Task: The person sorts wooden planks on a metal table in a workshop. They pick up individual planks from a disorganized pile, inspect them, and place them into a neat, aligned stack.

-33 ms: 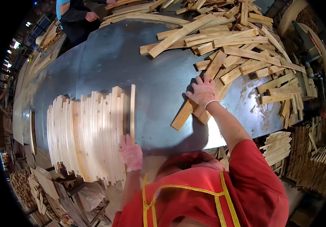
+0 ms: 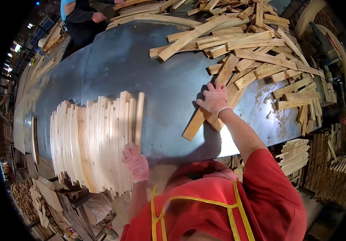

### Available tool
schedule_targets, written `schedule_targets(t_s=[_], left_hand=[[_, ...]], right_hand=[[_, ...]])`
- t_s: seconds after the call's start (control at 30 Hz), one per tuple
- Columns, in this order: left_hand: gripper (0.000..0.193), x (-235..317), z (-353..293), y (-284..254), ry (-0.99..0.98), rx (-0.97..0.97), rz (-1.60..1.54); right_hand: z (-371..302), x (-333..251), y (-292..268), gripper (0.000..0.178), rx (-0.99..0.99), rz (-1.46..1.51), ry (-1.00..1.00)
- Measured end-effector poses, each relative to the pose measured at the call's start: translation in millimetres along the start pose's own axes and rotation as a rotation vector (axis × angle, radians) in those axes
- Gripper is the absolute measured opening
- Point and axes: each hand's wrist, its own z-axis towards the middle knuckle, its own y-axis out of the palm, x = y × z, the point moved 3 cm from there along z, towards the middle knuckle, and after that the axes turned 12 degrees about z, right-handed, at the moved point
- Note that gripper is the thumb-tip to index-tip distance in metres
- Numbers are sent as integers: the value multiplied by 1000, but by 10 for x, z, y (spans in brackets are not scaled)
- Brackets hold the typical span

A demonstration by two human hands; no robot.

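My left hand point(image 2: 136, 161), in a pink knit glove, closes on the near end of a pale wooden strip point(image 2: 139, 120). That strip stands at the right end of a tight row of wooden strips point(image 2: 104, 140) laid side by side at the table's near edge. My right hand point(image 2: 216, 98), gloved too, grips a longer brownish wooden board point(image 2: 196, 123) from above, its fingers spread over it. Under and beside this board lies another board point(image 2: 235, 94). Both slant out from the loose pile of boards point(image 2: 257, 44). The right palm is hidden from view.
A dark metal tabletop point(image 2: 169, 84) carries all this wood. At the far left stands another person point(image 2: 84, 20), a hand near the table edge. A hose point(image 2: 345, 76) hangs at the right. Stacked strips point(image 2: 295, 156) stand below the table's right side.
The end strip beside my left hand has turned, showing a wider face. My left hand has shifted slightly left. My right hand and its board have moved very slightly toward me.
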Motion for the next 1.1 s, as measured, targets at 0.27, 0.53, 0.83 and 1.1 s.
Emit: schedule_targets(t_s=[0.27, 0.53, 0.83, 1.1], left_hand=[[89, 126, -161, 14, 314, 172, -264], [100, 905, -194, 23, 257, -298, -273], [79, 790, -97, 36, 134, -164, -63], [76, 41, -77, 2, 51, 121, 197]], right_hand=[[-969, -690, 732, 43, 287, 230, -57], [-699, -947, 58, 45, -29, 814, -319], [824, 1041, -460, 53, 236, -114, -49], [-58, 604, -150, 66, -360, 178, -118]])
